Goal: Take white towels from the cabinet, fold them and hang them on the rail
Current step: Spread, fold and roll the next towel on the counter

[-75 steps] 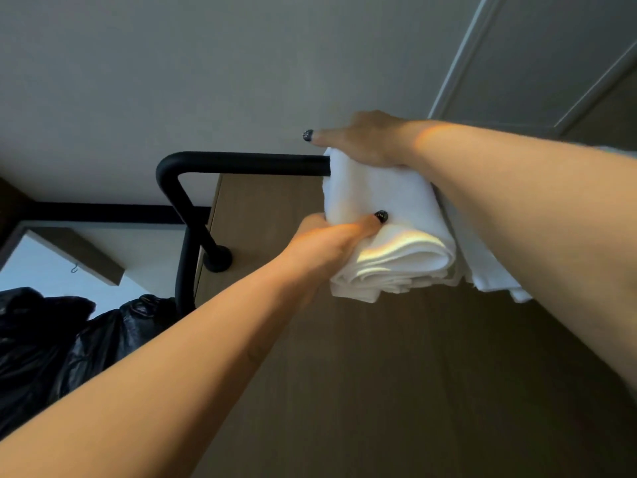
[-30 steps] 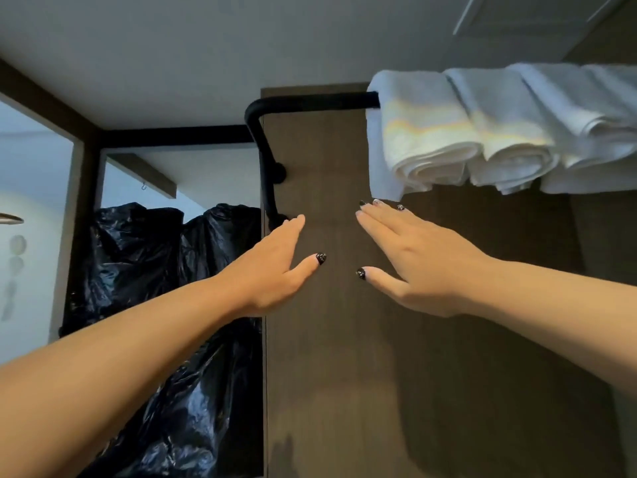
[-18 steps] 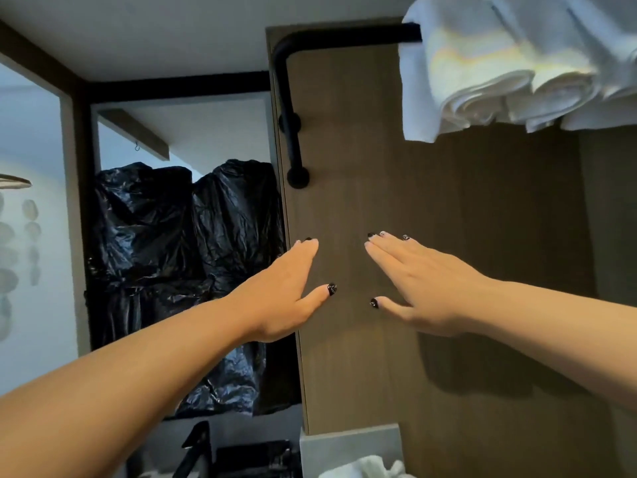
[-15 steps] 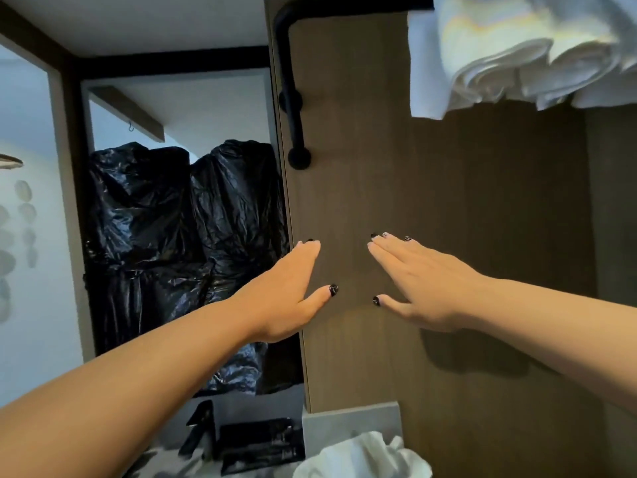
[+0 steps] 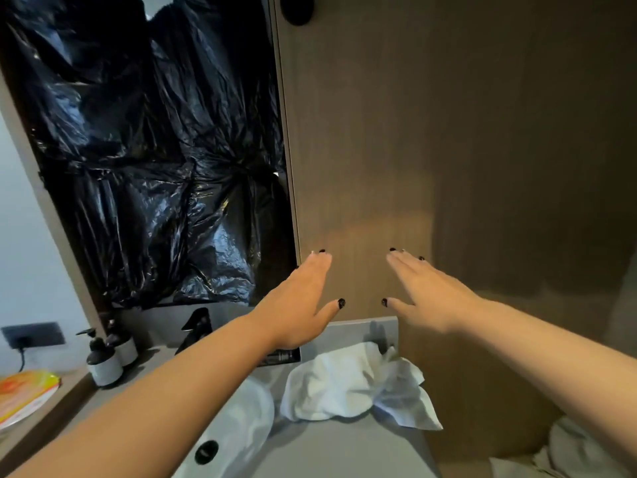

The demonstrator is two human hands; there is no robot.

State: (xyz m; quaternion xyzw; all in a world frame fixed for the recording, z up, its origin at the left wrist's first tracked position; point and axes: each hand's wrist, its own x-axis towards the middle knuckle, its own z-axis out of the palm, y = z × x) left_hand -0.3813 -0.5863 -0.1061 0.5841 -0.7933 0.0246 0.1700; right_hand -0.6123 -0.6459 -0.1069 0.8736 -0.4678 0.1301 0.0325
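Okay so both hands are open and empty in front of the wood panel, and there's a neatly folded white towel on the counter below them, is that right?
Not quite. The head view shows the white towel on the counter lying crumpled in a loose heap, not neatly folded. The rest holds: the left hand and right hand are both open and empty in front of the wood panel.

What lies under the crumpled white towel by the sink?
The towel rests on the grey counter, beside the white sink. Whatever else lies beneath is covered. Both hands are above it, touching nothing.
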